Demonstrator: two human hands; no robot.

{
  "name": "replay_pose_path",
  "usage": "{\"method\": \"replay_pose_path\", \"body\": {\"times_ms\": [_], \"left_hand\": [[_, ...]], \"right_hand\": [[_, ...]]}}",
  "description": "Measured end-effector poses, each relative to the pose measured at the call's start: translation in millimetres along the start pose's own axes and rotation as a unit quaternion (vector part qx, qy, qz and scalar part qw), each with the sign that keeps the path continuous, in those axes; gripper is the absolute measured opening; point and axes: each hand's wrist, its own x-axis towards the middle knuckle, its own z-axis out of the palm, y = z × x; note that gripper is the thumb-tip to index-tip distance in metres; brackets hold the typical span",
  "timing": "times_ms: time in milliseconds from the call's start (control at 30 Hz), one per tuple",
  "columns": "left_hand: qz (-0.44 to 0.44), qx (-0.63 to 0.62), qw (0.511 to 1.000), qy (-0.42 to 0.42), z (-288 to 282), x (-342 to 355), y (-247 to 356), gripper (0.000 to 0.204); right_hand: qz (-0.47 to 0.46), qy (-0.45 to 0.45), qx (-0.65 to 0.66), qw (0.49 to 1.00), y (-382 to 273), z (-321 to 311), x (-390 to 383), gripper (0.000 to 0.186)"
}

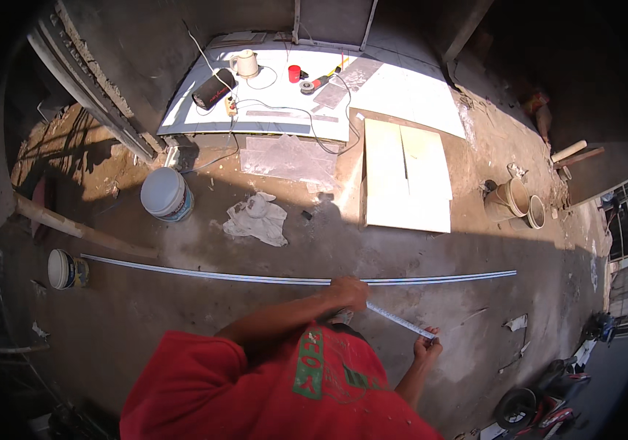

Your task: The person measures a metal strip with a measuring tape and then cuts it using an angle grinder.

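Observation:
Between my two hands a short length of pale tape measure (400, 320) stretches out, slanting down to the right. My left hand (347, 292) is closed on its left end; the fingers are mostly hidden, and so is anything else in the fist. My right hand (427, 342) pinches the other end of the tape. A long, thin white trim strip (255, 278) with darker lines along it crosses the floor from left to right. My left hand overlaps its middle; whether it touches the strip I cannot tell.
A white bucket (164, 194) and a smaller tub (62, 269) stand to the left. Ahead lie a crumpled cloth (257, 218), pale boards (416, 180) and an angle grinder (314, 84) with cords. Two buckets (507, 200) stand right; a motorbike (541, 403) is at the lower right.

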Motion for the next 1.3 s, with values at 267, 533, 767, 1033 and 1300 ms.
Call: {"method": "replay_pose_path", "body": {"times_ms": [267, 533, 767, 1033, 1300], "left_hand": [[0.018, -0.025, 1.0, 0.004, -13, -28, -39, 0.041], [0.114, -0.048, 0.989, 0.077, -6, -36, -39, 0.042], [0.116, -0.094, 0.984, 0.095, -12, -50, -17, 0.035], [0.096, -0.049, 0.983, 0.15, 19, -42, -59, 0.031], [0.061, -0.088, 0.993, 0.054, 0, -92, -88, 0.048]], "right_hand": [[-0.027, -0.068, -0.124, 0.99, 14, 15, 19, 0.026], [0.042, -0.159, -0.142, 0.976, 24, 30, -1, 0.028], [0.072, -0.098, -0.113, 0.986, 53, 29, -34, 0.026], [0.067, -0.079, -0.089, 0.991, 84, 20, -47, 0.029], [0.034, -0.037, -0.045, 0.998, 84, 34, -42, 0.033]]}}
